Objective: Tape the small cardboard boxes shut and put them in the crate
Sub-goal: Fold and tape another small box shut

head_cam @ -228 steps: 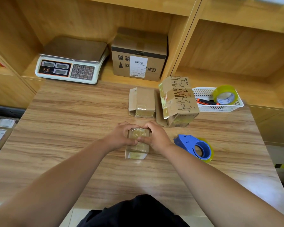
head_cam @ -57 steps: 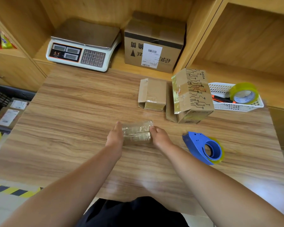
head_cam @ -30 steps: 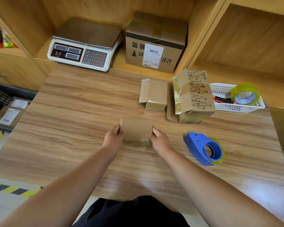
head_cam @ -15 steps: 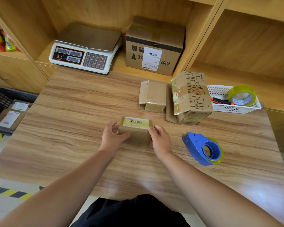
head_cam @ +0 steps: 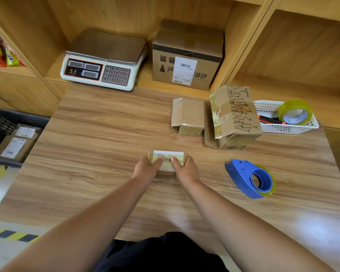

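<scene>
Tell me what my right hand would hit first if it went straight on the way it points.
The small box in its grip; beyond that, bare table, then probably the scale.

Left hand [head_cam: 146, 170] and right hand [head_cam: 185, 170] grip the ends of a labelled box [head_cam: 168, 155] on the tabletop [head_cam: 98, 146], thumbs on the label. Blue dispenser [head_cam: 249, 178] lies to the right, apart. Behind: plain box [head_cam: 187, 116] just beside a tilted printed box [head_cam: 236, 118]. White basket [head_cam: 289, 128] holds a tape roll [head_cam: 294, 112]. Scale [head_cam: 102, 61] and carton [head_cam: 186, 57] on the shelf. Crate [head_cam: 0, 122] at left holds parcels [head_cam: 14, 146].
</scene>
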Demonstrator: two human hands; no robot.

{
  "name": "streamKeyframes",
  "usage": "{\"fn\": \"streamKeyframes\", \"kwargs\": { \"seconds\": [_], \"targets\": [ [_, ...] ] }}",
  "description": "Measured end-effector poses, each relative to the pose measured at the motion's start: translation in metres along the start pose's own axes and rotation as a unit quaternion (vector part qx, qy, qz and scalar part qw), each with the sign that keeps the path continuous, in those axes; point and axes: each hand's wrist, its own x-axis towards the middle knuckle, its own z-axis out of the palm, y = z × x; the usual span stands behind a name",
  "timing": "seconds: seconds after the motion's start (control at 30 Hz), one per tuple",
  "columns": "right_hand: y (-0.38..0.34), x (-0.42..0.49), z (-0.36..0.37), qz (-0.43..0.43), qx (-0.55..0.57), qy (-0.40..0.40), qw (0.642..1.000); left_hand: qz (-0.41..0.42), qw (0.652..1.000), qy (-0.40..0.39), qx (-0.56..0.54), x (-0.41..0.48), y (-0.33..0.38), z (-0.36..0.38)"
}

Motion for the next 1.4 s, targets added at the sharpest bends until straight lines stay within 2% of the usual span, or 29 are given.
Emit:
{"fn": "streamKeyframes", "kwargs": {
  "seconds": [0.47, 0.67, 0.77, 0.83, 1.17, 1.4],
  "targets": [
    [0.006, 0.001, 0.011, -0.014, -0.042, 0.066, 0.997, 0.055, 0.996, 0.000, 0.065, 0.004, -0.008, -0.001],
    [0.005, -0.014, 0.022, -0.066, 0.026, 0.109, 0.991, 0.114, 0.993, -0.025, 0.034, 0.009, -0.020, -0.017],
    [0.002, -0.021, 0.029, -0.092, 0.073, 0.109, 0.987, 0.147, 0.988, -0.038, -0.019, 0.008, -0.021, -0.033],
    [0.000, -0.023, 0.035, -0.101, 0.096, 0.109, 0.984, 0.165, 0.986, -0.031, -0.007, 0.011, -0.025, -0.042],
    [0.000, -0.027, 0.050, -0.043, 0.126, 0.074, 0.988, 0.102, 0.992, -0.050, -0.060, -0.001, -0.032, -0.053],
    [0.008, -0.031, 0.049, -0.048, 0.074, 0.021, 0.996, 0.089, 0.994, -0.039, -0.053, -0.013, -0.047, -0.056]
  ]
}}
